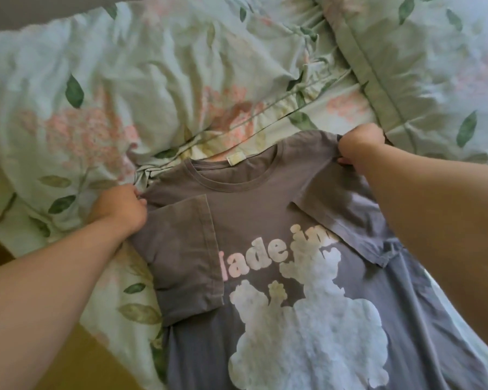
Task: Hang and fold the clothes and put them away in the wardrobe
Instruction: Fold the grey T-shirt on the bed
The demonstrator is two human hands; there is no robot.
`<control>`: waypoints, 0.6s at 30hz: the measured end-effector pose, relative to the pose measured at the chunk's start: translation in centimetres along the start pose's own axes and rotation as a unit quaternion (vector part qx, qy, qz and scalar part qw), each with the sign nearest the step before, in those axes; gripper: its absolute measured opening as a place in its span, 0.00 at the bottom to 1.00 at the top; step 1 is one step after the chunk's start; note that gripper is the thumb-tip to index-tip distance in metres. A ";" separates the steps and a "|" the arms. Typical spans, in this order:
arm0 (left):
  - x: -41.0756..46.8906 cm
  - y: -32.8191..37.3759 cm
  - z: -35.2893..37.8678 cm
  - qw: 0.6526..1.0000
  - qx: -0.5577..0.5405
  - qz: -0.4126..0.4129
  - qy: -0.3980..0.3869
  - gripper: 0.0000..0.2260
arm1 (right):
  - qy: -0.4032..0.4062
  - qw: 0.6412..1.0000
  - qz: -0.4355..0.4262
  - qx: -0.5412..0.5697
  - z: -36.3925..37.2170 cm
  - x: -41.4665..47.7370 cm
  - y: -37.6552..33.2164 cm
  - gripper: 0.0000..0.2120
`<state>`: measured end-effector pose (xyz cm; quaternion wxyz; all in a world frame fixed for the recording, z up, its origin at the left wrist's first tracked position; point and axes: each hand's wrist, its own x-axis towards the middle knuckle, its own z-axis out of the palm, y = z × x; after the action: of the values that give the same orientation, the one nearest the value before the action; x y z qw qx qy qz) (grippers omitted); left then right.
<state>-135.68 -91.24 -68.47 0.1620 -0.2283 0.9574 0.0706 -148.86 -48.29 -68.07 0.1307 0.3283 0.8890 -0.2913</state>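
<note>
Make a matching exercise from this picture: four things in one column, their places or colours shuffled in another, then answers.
Things: 1 left hand; 2 right hand; 3 neck label; 4 pillow.
Matches: A pale, inside the collar; B grips the T-shirt at picture left; C lies at top right; D grips it at picture right.
Pairs: 1-B, 2-D, 3-A, 4-C.

T-shirt (265, 218) hem running off the bottom edge. Folded sleeve (181, 249) covering the print's (307, 333) first letter. Neck label (233, 159) too small to read. Left hand (119, 209) and right hand (361, 144) burying fingertips in fabric.
</note>
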 end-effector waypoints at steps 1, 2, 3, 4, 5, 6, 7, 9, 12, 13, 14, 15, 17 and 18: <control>-0.2 0.1 0.1 1.000 0.005 0.000 -0.011 0.08 | -0.003 1.000 -0.003 0.004 0.2 0.1 -0.1 0.06; -0.1 0.3 0.1 1.000 0.001 -0.001 -0.022 0.07 | -0.015 1.000 -0.025 0.004 0.3 0.3 -0.2 0.08; -0.1 0.3 0.0 0.999 -0.012 -0.002 -0.033 0.08 | -0.016 0.999 -0.048 0.007 0.4 0.4 -0.3 0.10; -0.1 0.3 -0.3 0.999 -0.036 -0.004 -0.040 0.10 | -0.017 0.997 -0.079 -0.011 0.5 0.4 -0.4 0.11; -0.2 0.3 -0.7 0.996 -0.078 -0.008 -0.053 0.12 | -0.022 0.993 -0.111 -0.023 0.5 0.2 -0.4 0.11; -0.5 0.2 -1.0 0.989 -0.123 -0.011 -0.076 0.13 | -0.034 0.990 -0.135 -0.034 0.5 -0.2 -0.4 0.13; -0.7 0.1 -1.3 0.982 -0.157 -0.007 -0.107 0.14 | -0.052 0.984 -0.160 -0.051 0.5 -0.4 -0.5 0.16; -1.1 -0.2 -1.7 0.968 -0.166 0.027 -0.185 0.18 | -0.092 0.962 -0.203 -0.155 0.3 -0.6 -0.2 0.26; -0.8 -0.9 -2.0 0.964 -0.099 0.100 -0.227 0.23 | -0.093 0.905 -0.265 -0.318 -0.6 -1.2 0.3 0.26; -0.6 -0.9 -2.1 0.966 -0.075 0.121 -0.217 0.22 | -0.087 0.894 -0.285 -0.334 -0.9 -1.4 0.2 0.21; -0.5 -0.8 -2.3 0.968 -0.047 0.143 -0.203 0.20 | -0.084 0.888 -0.300 -0.337 -1.3 -1.7 0.1 0.17; -0.4 -0.6 -2.5 0.968 -0.013 0.164 -0.189 0.17 | -0.084 0.884 -0.307 -0.341 -1.7 -2.0 -0.1 0.13; -0.4 0.1 -3.2 0.965 0.041 0.198 -0.166 0.14 | -0.071 0.881 -0.310 -0.351 -2.6 -2.8 -0.7 0.09; -0.4 0.4 -3.7 0.964 0.052 0.204 -0.160 0.13 | -0.058 0.886 -0.304 -0.344 -3.1 -3.1 -0.8 0.09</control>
<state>-136.51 -91.49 -64.83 0.3070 -0.0055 0.9476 0.0878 -147.23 -48.49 -63.96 0.1917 -0.0415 0.9805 -0.0111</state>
